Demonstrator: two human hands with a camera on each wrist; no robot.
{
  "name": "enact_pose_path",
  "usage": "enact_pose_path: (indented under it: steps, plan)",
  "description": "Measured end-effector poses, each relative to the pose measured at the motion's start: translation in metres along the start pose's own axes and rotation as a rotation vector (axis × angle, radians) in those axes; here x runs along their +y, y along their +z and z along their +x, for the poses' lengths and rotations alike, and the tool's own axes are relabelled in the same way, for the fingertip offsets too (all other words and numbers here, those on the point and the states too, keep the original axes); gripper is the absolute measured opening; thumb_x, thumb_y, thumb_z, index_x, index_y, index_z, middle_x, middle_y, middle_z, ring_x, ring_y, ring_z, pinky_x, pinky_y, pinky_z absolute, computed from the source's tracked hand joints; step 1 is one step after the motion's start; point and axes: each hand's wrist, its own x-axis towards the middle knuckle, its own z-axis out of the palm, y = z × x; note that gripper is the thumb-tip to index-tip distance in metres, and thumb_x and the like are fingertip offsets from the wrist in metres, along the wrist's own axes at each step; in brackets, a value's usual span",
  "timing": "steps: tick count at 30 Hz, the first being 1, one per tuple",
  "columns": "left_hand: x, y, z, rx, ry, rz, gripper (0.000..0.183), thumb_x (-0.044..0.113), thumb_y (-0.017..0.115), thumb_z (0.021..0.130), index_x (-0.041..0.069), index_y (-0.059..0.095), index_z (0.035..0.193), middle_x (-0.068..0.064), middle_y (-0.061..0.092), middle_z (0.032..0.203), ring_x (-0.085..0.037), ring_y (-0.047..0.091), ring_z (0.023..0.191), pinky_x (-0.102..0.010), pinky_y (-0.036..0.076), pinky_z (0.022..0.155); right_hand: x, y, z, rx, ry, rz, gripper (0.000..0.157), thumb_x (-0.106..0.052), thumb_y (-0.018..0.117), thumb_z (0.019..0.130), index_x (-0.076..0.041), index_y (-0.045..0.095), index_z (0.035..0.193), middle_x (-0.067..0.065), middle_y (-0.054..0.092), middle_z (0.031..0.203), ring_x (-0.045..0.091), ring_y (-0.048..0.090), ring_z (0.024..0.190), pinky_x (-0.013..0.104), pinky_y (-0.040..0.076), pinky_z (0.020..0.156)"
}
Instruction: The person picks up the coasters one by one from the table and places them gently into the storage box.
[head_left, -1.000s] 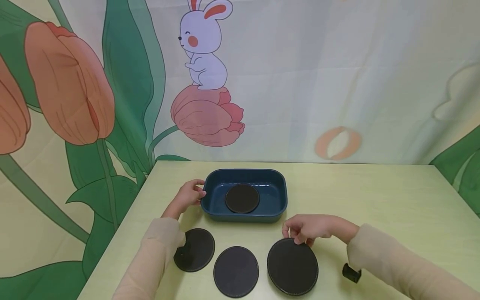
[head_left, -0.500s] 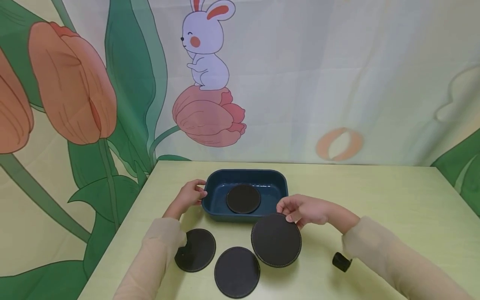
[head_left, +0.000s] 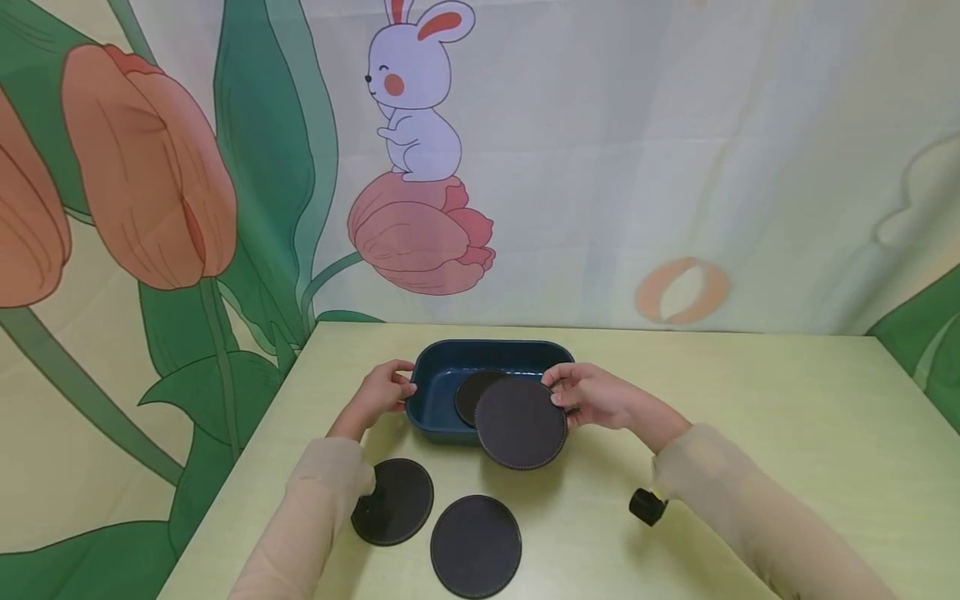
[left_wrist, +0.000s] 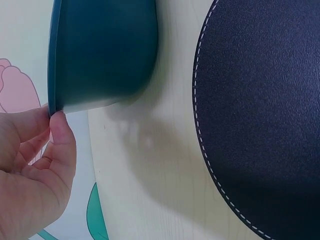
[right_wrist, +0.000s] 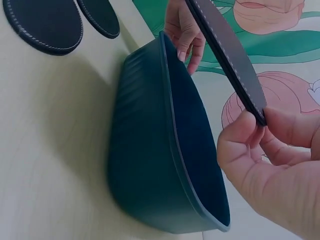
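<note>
A deep blue rectangular dish [head_left: 433,396] stands on the table, with a round black coaster [head_left: 471,392] lying inside it. My left hand [head_left: 377,392] pinches the dish's left rim between thumb and fingers; the left wrist view shows the thumb [left_wrist: 61,132] against the rim. Between thumb and fingers of my right hand [head_left: 596,397] is another round black coaster [head_left: 521,425] with pale edge stitching. It is tilted, raised over the dish's front right part, and partly covers the coaster inside in the head view. In the right wrist view it rises above the dish's opening.
Two more black coasters lie on the table in front of the dish, a left coaster [head_left: 401,504] near my left sleeve and a middle coaster [head_left: 476,546]. A small black object [head_left: 647,506] is by my right sleeve. A printed cloth [head_left: 570,167] hangs behind the table.
My right hand has lifted the coaster from the table's front right and carried it up and left to over the dish. The left hand keeps its hold on the rim.
</note>
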Motion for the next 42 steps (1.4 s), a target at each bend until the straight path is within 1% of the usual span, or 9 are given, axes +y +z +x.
enact_pose_path:
  steps: [4, 9, 11, 16, 20, 28, 34, 37, 42]
  plan:
    - [0.0, 0.001, 0.0, 0.002, 0.002, -0.005, 0.041, 0.003, 0.052, 0.088, 0.004, 0.042, 0.128, -0.013, 0.051, 0.096, -0.02, 0.053, 0.079, -0.027, 0.051, 0.065, -0.001, 0.003, 0.011, 0.056, -0.001, 0.025, 0.013, 0.0, 0.046, 0.088, -0.01, 0.044, 0.098, -0.003, 0.048, 0.072, 0.01, 0.048, 0.06, 0.025, 0.042, 0.055]
    - [-0.001, 0.001, 0.0, 0.001, 0.007, -0.007, 0.041, 0.004, 0.052, 0.088, 0.003, 0.042, 0.128, -0.012, 0.05, 0.094, -0.017, 0.051, 0.076, -0.026, 0.05, 0.063, 0.001, 0.006, 0.028, 0.143, 0.01, 0.079, 0.014, -0.001, 0.044, 0.089, -0.006, 0.043, 0.102, 0.0, 0.048, 0.076, 0.012, 0.046, 0.059, 0.025, 0.043, 0.055]
    - [-0.001, 0.002, 0.001, 0.001, 0.01, -0.007, 0.041, 0.004, 0.052, 0.088, 0.003, 0.043, 0.128, -0.012, 0.05, 0.094, -0.016, 0.051, 0.076, -0.026, 0.05, 0.063, 0.002, 0.006, 0.036, 0.181, 0.02, 0.116, 0.014, 0.0, 0.043, 0.089, -0.005, 0.043, 0.102, 0.001, 0.048, 0.077, 0.013, 0.046, 0.059, 0.025, 0.043, 0.055]
    - [0.0, 0.002, 0.0, -0.001, 0.007, 0.0, 0.041, 0.004, 0.052, 0.088, 0.004, 0.042, 0.128, -0.013, 0.05, 0.096, -0.018, 0.052, 0.079, -0.028, 0.051, 0.066, 0.008, 0.005, 0.051, 0.244, 0.03, 0.182, 0.014, 0.003, 0.044, 0.087, -0.006, 0.044, 0.098, 0.001, 0.048, 0.073, 0.014, 0.046, 0.057, 0.025, 0.043, 0.054]
    - [0.001, 0.001, -0.001, -0.003, 0.002, 0.005, 0.041, 0.004, 0.051, 0.089, 0.004, 0.042, 0.129, -0.013, 0.051, 0.097, -0.019, 0.053, 0.081, -0.029, 0.052, 0.068, 0.012, 0.007, 0.061, 0.299, 0.049, 0.21, 0.015, 0.004, 0.044, 0.087, -0.006, 0.043, 0.097, 0.001, 0.048, 0.071, 0.014, 0.047, 0.055, 0.025, 0.043, 0.053]
    - [0.0, 0.001, -0.001, 0.004, 0.002, 0.001, 0.041, 0.004, 0.052, 0.088, 0.004, 0.043, 0.128, -0.013, 0.051, 0.095, -0.018, 0.053, 0.079, -0.028, 0.052, 0.066, 0.02, 0.015, 0.077, 0.38, 0.097, 0.224, 0.017, 0.003, 0.044, 0.087, -0.005, 0.043, 0.102, 0.002, 0.047, 0.072, 0.014, 0.046, 0.055, 0.024, 0.042, 0.052]
    - [0.0, 0.0, -0.002, -0.001, 0.006, 0.003, 0.041, 0.004, 0.052, 0.088, 0.003, 0.042, 0.128, -0.013, 0.051, 0.096, -0.017, 0.052, 0.078, -0.029, 0.051, 0.065, 0.027, 0.017, 0.086, 0.443, 0.124, 0.218, 0.019, 0.003, 0.044, 0.087, -0.003, 0.043, 0.106, 0.003, 0.044, 0.07, 0.014, 0.044, 0.054, 0.024, 0.043, 0.052]
    - [0.001, 0.0, -0.003, -0.004, 0.002, -0.005, 0.041, 0.004, 0.051, 0.089, 0.004, 0.042, 0.129, -0.013, 0.052, 0.097, -0.017, 0.053, 0.078, -0.028, 0.051, 0.066, 0.029, 0.017, 0.091, 0.47, 0.138, 0.211, 0.02, 0.003, 0.043, 0.088, -0.002, 0.042, 0.108, 0.003, 0.043, 0.07, 0.014, 0.042, 0.054, 0.025, 0.042, 0.052]
    - [0.001, -0.001, -0.003, -0.007, 0.0, -0.006, 0.042, 0.005, 0.051, 0.089, 0.005, 0.041, 0.13, -0.013, 0.052, 0.099, -0.018, 0.053, 0.081, -0.029, 0.051, 0.067, 0.033, 0.018, 0.099, 0.511, 0.158, 0.185, 0.02, 0.003, 0.044, 0.088, -0.001, 0.043, 0.108, 0.003, 0.043, 0.07, 0.014, 0.042, 0.053, 0.025, 0.043, 0.051]
